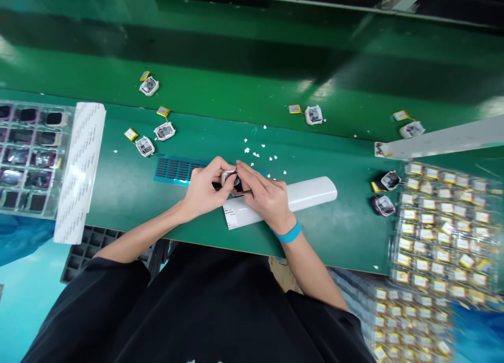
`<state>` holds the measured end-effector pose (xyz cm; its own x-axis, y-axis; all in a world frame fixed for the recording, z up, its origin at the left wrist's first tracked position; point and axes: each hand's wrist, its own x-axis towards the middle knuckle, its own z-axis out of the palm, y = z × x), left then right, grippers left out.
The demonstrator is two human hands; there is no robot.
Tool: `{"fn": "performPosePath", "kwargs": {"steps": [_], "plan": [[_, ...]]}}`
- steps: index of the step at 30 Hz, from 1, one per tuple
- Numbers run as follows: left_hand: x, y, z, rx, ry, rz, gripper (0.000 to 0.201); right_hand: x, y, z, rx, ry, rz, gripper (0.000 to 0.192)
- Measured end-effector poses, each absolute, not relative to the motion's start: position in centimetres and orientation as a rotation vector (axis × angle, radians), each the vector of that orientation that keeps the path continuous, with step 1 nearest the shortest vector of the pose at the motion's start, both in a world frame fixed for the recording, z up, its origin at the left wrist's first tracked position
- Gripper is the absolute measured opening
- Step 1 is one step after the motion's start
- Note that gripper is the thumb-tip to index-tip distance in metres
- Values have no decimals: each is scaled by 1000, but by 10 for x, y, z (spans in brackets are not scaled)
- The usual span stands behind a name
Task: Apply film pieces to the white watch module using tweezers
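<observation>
Between my two hands is a small white watch case (pixel 228 176) with dark inner parts. My left hand (pixel 202 192) is closed around its left side, thumb and index finger pinching it. My right hand (pixel 270 197) wears a blue wristband and has its fingertips pressed together at the case's right edge. A dark, glossy flat piece (pixel 239 190) shows just below the case, partly hidden by the fingers. Under my right hand lies a rolled white glossy sheet (pixel 311 193). Close to my left hand is a blue sheet of dark strips (pixel 173 169).
Open white watch cases with yellow batteries lie at the left (pixel 145 146), the back (pixel 314 115) and the right (pixel 412 129). White scraps (pixel 256 155) dot the mat. A tray of watch faces (pixel 65 142) stands left, battery trays (pixel 429 237) right. A white bar (pixel 444 137) juts in.
</observation>
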<state>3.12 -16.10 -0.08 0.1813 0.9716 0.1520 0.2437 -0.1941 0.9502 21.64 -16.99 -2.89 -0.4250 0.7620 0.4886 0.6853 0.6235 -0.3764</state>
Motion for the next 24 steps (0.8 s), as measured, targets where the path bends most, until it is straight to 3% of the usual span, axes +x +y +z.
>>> {"fn": "performPosePath", "kwargs": {"steps": [7,13,18,21,24], "plan": [[29,-161,-5,1595,1097,1111,11,209,-169,-13,-1273,-1769,819,26],[26,-158,-4,1747,1000,1092,11,207,-160,-1,-1098,-1406,1413,37],[18,-160,11,1949,905,1143,20,212,-164,16,-1063,-1346,1419,40],[12,-184,19,2031,879,1048,7,225,-176,25,-1045,-1336,1415,43],[6,-219,14,2216,837,899,7,242,-193,25,-1063,-1354,1353,54]]}}
